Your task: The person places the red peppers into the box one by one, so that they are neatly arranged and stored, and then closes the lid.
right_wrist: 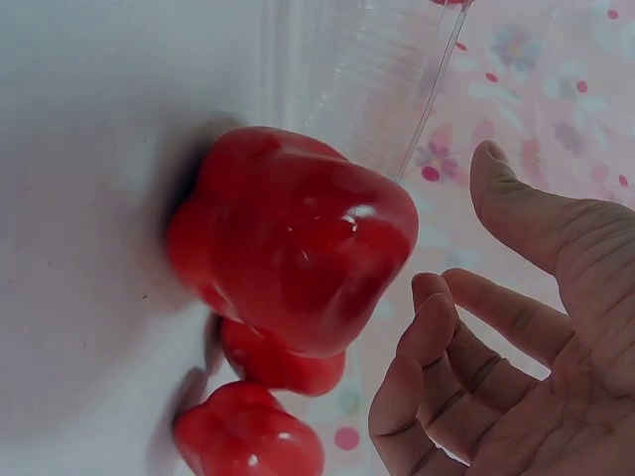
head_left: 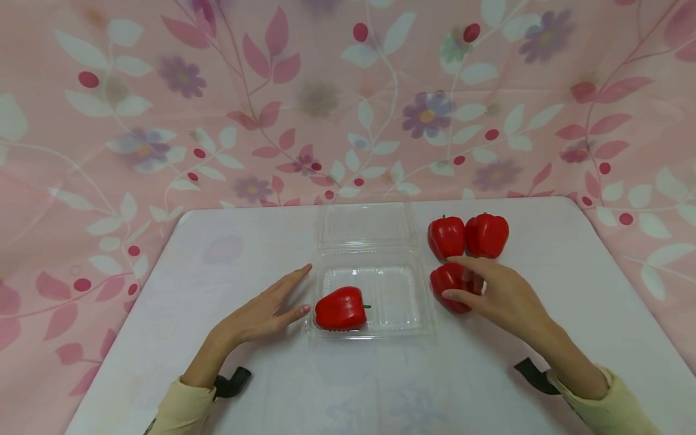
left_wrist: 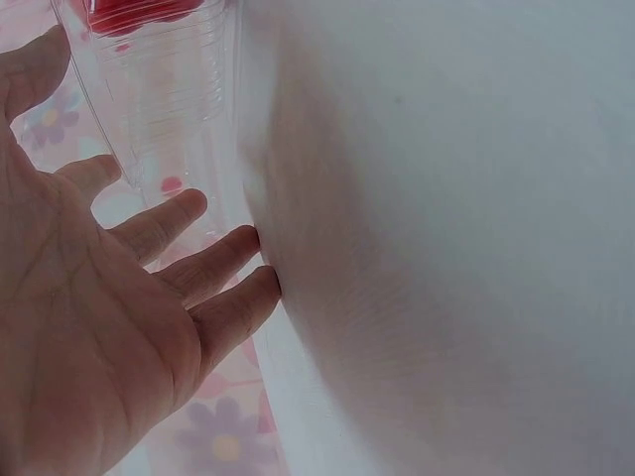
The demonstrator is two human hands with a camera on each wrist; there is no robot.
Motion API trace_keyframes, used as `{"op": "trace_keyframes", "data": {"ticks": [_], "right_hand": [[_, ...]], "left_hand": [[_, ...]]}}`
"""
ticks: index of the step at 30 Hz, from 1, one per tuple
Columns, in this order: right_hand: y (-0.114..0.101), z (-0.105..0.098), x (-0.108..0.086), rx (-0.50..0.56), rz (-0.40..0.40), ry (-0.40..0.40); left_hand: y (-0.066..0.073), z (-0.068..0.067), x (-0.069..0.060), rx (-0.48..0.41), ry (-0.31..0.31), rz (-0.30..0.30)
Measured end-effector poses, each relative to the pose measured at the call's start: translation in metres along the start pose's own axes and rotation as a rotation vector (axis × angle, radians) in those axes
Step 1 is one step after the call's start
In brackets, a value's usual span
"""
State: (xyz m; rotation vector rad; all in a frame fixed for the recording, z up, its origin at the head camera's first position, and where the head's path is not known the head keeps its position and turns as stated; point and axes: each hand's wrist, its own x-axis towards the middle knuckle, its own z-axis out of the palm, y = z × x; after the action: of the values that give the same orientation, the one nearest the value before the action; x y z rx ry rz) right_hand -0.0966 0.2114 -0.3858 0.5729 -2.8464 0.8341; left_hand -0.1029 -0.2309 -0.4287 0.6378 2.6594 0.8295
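An open clear plastic container (head_left: pixel 394 296) lies on the table with one red bell pepper (head_left: pixel 341 309) on its side in the near left part, green stem facing right. My left hand (head_left: pixel 261 314) is spread beside the container's left edge, holding nothing; the left wrist view shows the hand (left_wrist: pixel 109 288) palm up front, close to the clear plastic (left_wrist: pixel 179 89). Over another red pepper (head_left: pixel 447 283), right of the container, hovers my right hand (head_left: pixel 505 296), thumb and fingers apart. In the right wrist view a gap separates this hand (right_wrist: pixel 536 327) from the pepper (right_wrist: pixel 298 233).
Two more red peppers (head_left: pixel 446 237) (head_left: pixel 487 234) stand side by side behind the right hand. The container's lid (head_left: pixel 367 225) is folded back toward the table's far edge. A pink floral cloth (head_left: pixel 326 121) hangs behind the white table (head_left: pixel 261 386).
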Motion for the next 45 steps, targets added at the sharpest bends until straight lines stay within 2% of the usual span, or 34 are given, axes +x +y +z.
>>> {"op": "trace_keyframes", "data": {"ticks": [7,21,45], "right_hand": [[0.006,-0.001,-0.002,-0.021,0.015,-0.009],[0.013,-0.003,-0.001,-0.055,0.095,-0.056],[0.018,-0.003,-0.003,-0.065,0.130,-0.065]], "left_hand": [[0.001,0.000,-0.001,-0.007,0.002,-0.006],[0.001,0.000,-0.001,0.004,0.004,-0.003],[0.001,0.000,-0.001,-0.011,0.001,-0.006]]}}
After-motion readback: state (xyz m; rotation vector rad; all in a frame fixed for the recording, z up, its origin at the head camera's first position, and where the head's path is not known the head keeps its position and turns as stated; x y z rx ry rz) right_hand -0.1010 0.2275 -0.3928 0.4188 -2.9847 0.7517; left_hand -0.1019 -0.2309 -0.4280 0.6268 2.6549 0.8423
